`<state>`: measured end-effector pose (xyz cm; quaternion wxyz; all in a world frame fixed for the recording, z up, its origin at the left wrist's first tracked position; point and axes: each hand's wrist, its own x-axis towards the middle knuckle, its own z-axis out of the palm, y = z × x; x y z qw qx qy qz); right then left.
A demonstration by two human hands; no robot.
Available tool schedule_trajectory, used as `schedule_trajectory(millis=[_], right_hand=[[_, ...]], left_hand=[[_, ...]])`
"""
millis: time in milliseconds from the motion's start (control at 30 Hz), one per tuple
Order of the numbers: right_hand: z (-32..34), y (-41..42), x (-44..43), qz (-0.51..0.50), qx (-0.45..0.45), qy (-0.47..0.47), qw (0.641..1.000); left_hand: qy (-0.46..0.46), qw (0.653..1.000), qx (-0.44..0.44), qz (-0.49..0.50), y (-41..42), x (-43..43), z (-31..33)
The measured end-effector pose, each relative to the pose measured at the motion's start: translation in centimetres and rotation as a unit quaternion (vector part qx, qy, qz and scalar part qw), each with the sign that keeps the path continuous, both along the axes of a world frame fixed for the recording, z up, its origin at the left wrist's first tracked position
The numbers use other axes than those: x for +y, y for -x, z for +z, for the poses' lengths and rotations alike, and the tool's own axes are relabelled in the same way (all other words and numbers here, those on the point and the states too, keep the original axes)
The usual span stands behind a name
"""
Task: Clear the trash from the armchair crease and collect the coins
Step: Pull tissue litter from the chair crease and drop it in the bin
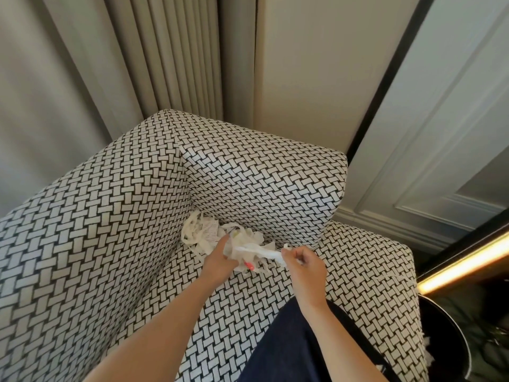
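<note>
While the paper scraps (203, 232) sit heaped in the armchair (110, 216) corner crease, the left hand (220, 260) digs into them, its grasp unclear; the right hand (303, 261) pinches a white strip (264, 252); lift slowly, since coins, none visible, may drop.

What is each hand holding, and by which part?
Right hand pinches a white paper strip by its right end. Left hand lies on the paper scraps; its grip cannot be told.
</note>
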<state>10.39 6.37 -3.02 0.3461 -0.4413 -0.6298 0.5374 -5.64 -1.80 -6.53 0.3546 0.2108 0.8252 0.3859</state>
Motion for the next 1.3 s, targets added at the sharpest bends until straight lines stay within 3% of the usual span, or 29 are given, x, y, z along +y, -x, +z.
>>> schedule_trajectory(millis=[267, 500, 733, 900, 1100, 1300], right_hand=[[0.2, -0.1, 0.1, 0.009, 0.006, 0.025, 1.000], [0.7, -0.5, 0.2, 0.016, 0.024, 0.074, 0.997], [1.6, -2.9, 1.5, -0.005, 0.093, 0.179, 0.979], [2.4, -7.8, 4.2, -0.041, 0.095, 0.183, 0.978], [3.0, -15.7, 8.0, -0.105, 0.098, 0.175, 0.974], [2.7, -23.9, 10.9, -0.173, 0.085, 0.171, 0.966]], left_hand=[[0.006, 0.997, 0.068, 0.039, -0.2, -0.4, 0.4], [-0.067, 0.990, 0.099, 0.074, -1.2, -0.8, 2.2], [-0.139, 0.985, 0.099, 0.031, -3.5, 0.5, 5.4], [-0.163, 0.984, 0.067, -0.005, -6.7, 3.2, 6.8], [-0.190, 0.978, -0.035, -0.077, -13.0, 9.0, 7.8], [-0.129, 0.970, -0.070, -0.196, -21.8, 16.1, 5.7]])
